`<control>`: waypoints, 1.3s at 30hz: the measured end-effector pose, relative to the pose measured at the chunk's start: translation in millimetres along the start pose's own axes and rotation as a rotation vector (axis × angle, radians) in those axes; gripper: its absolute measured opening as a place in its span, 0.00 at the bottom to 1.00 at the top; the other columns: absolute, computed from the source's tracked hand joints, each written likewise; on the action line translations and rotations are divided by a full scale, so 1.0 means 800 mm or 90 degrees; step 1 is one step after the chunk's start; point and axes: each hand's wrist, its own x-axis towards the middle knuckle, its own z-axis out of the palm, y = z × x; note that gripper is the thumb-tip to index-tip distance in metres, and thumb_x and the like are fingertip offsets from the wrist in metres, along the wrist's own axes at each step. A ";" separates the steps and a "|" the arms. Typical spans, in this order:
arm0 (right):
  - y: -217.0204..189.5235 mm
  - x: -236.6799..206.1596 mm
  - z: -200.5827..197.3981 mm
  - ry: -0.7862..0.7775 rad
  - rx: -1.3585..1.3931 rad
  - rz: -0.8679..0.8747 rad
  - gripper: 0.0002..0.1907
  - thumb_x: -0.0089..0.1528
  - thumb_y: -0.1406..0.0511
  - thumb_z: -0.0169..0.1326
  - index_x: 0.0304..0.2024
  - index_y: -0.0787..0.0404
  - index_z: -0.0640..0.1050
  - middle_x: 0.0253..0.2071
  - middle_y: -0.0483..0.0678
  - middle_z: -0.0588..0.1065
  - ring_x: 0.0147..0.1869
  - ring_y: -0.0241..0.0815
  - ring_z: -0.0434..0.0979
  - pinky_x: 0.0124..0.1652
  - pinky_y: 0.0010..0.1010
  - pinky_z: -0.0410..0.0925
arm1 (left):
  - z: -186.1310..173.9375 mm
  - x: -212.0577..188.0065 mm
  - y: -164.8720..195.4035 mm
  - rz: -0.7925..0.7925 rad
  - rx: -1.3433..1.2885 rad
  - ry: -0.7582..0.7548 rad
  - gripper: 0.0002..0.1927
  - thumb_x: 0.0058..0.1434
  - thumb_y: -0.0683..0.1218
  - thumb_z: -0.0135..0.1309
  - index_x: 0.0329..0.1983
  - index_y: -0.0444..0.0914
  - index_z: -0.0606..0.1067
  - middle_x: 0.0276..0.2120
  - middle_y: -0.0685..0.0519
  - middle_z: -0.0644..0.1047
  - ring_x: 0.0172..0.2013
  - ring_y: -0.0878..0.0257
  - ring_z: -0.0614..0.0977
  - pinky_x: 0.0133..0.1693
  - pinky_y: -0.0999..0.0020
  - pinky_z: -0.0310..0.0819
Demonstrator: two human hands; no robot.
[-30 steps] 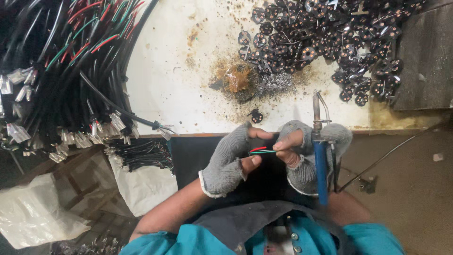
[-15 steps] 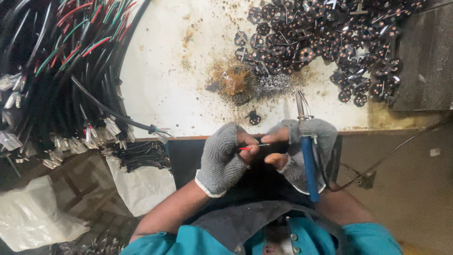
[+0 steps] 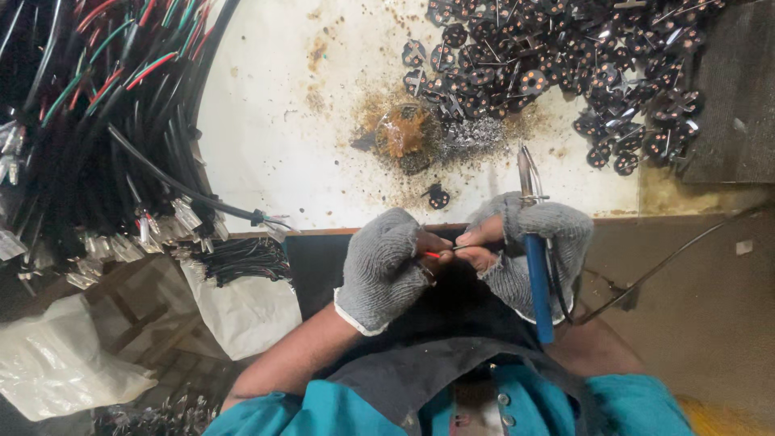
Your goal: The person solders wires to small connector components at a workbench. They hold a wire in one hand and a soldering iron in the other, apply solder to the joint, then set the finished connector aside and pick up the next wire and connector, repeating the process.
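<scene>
1. Two plastic bags sit at the far left below the table edge: a crumpled translucent one (image 3: pixel 56 363) and a smoother white one (image 3: pixel 242 311).
2. Above them hangs a thick bundle of black cables (image 3: pixel 89 121), glossy and round, with red and green strands showing and dull metal terminals at the cut ends.
3. The table (image 3: pixel 282 121) is white, scuffed and rust-stained, with a brown crusted lump (image 3: pixel 404 133) beside a grey metallic heap.
4. My left hand (image 3: pixel 383 270) wears a grey knitted glove with bare fingertips; its fingers are pinched on a thin red wire (image 3: pixel 433 255), held just below the table edge, over my lap.
5. My right hand (image 3: pixel 525 250), gloved the same way, meets the left at that wire, and its fingers are wrapped around a blue-handled soldering iron (image 3: pixel 537 274), metal tip pointing up toward the table.
6. At upper right lies a heap of small round black parts (image 3: pixel 565 64) with thin metal pins.
</scene>
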 end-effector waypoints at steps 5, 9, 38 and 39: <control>-0.006 0.005 -0.001 -0.029 0.083 0.006 0.09 0.60 0.63 0.66 0.34 0.61 0.81 0.30 0.47 0.79 0.33 0.37 0.80 0.35 0.27 0.71 | -0.002 0.003 -0.001 0.003 -0.021 0.017 0.09 0.54 0.44 0.69 0.34 0.44 0.79 0.29 0.51 0.76 0.32 0.53 0.80 0.34 0.60 0.73; -0.004 0.008 0.002 -0.034 0.124 -0.018 0.10 0.62 0.62 0.65 0.35 0.62 0.80 0.32 0.48 0.79 0.35 0.38 0.81 0.37 0.26 0.72 | 0.000 0.000 -0.002 -0.029 -0.026 0.013 0.10 0.52 0.44 0.70 0.33 0.43 0.79 0.27 0.52 0.75 0.30 0.54 0.80 0.32 0.61 0.72; 0.065 0.006 0.035 0.148 0.154 0.137 0.03 0.61 0.70 0.63 0.36 0.59 0.81 0.34 0.50 0.81 0.35 0.46 0.81 0.40 0.32 0.75 | -0.066 0.087 -0.021 -0.148 0.190 0.139 0.07 0.54 0.43 0.67 0.30 0.39 0.78 0.27 0.49 0.75 0.30 0.54 0.79 0.35 0.62 0.72; 0.067 0.004 0.036 0.126 -0.058 -0.001 0.06 0.60 0.70 0.65 0.34 0.57 0.79 0.32 0.49 0.80 0.35 0.47 0.81 0.40 0.32 0.73 | -0.065 0.084 -0.023 -0.152 0.175 0.145 0.07 0.54 0.43 0.66 0.30 0.39 0.78 0.27 0.49 0.76 0.30 0.54 0.79 0.35 0.63 0.73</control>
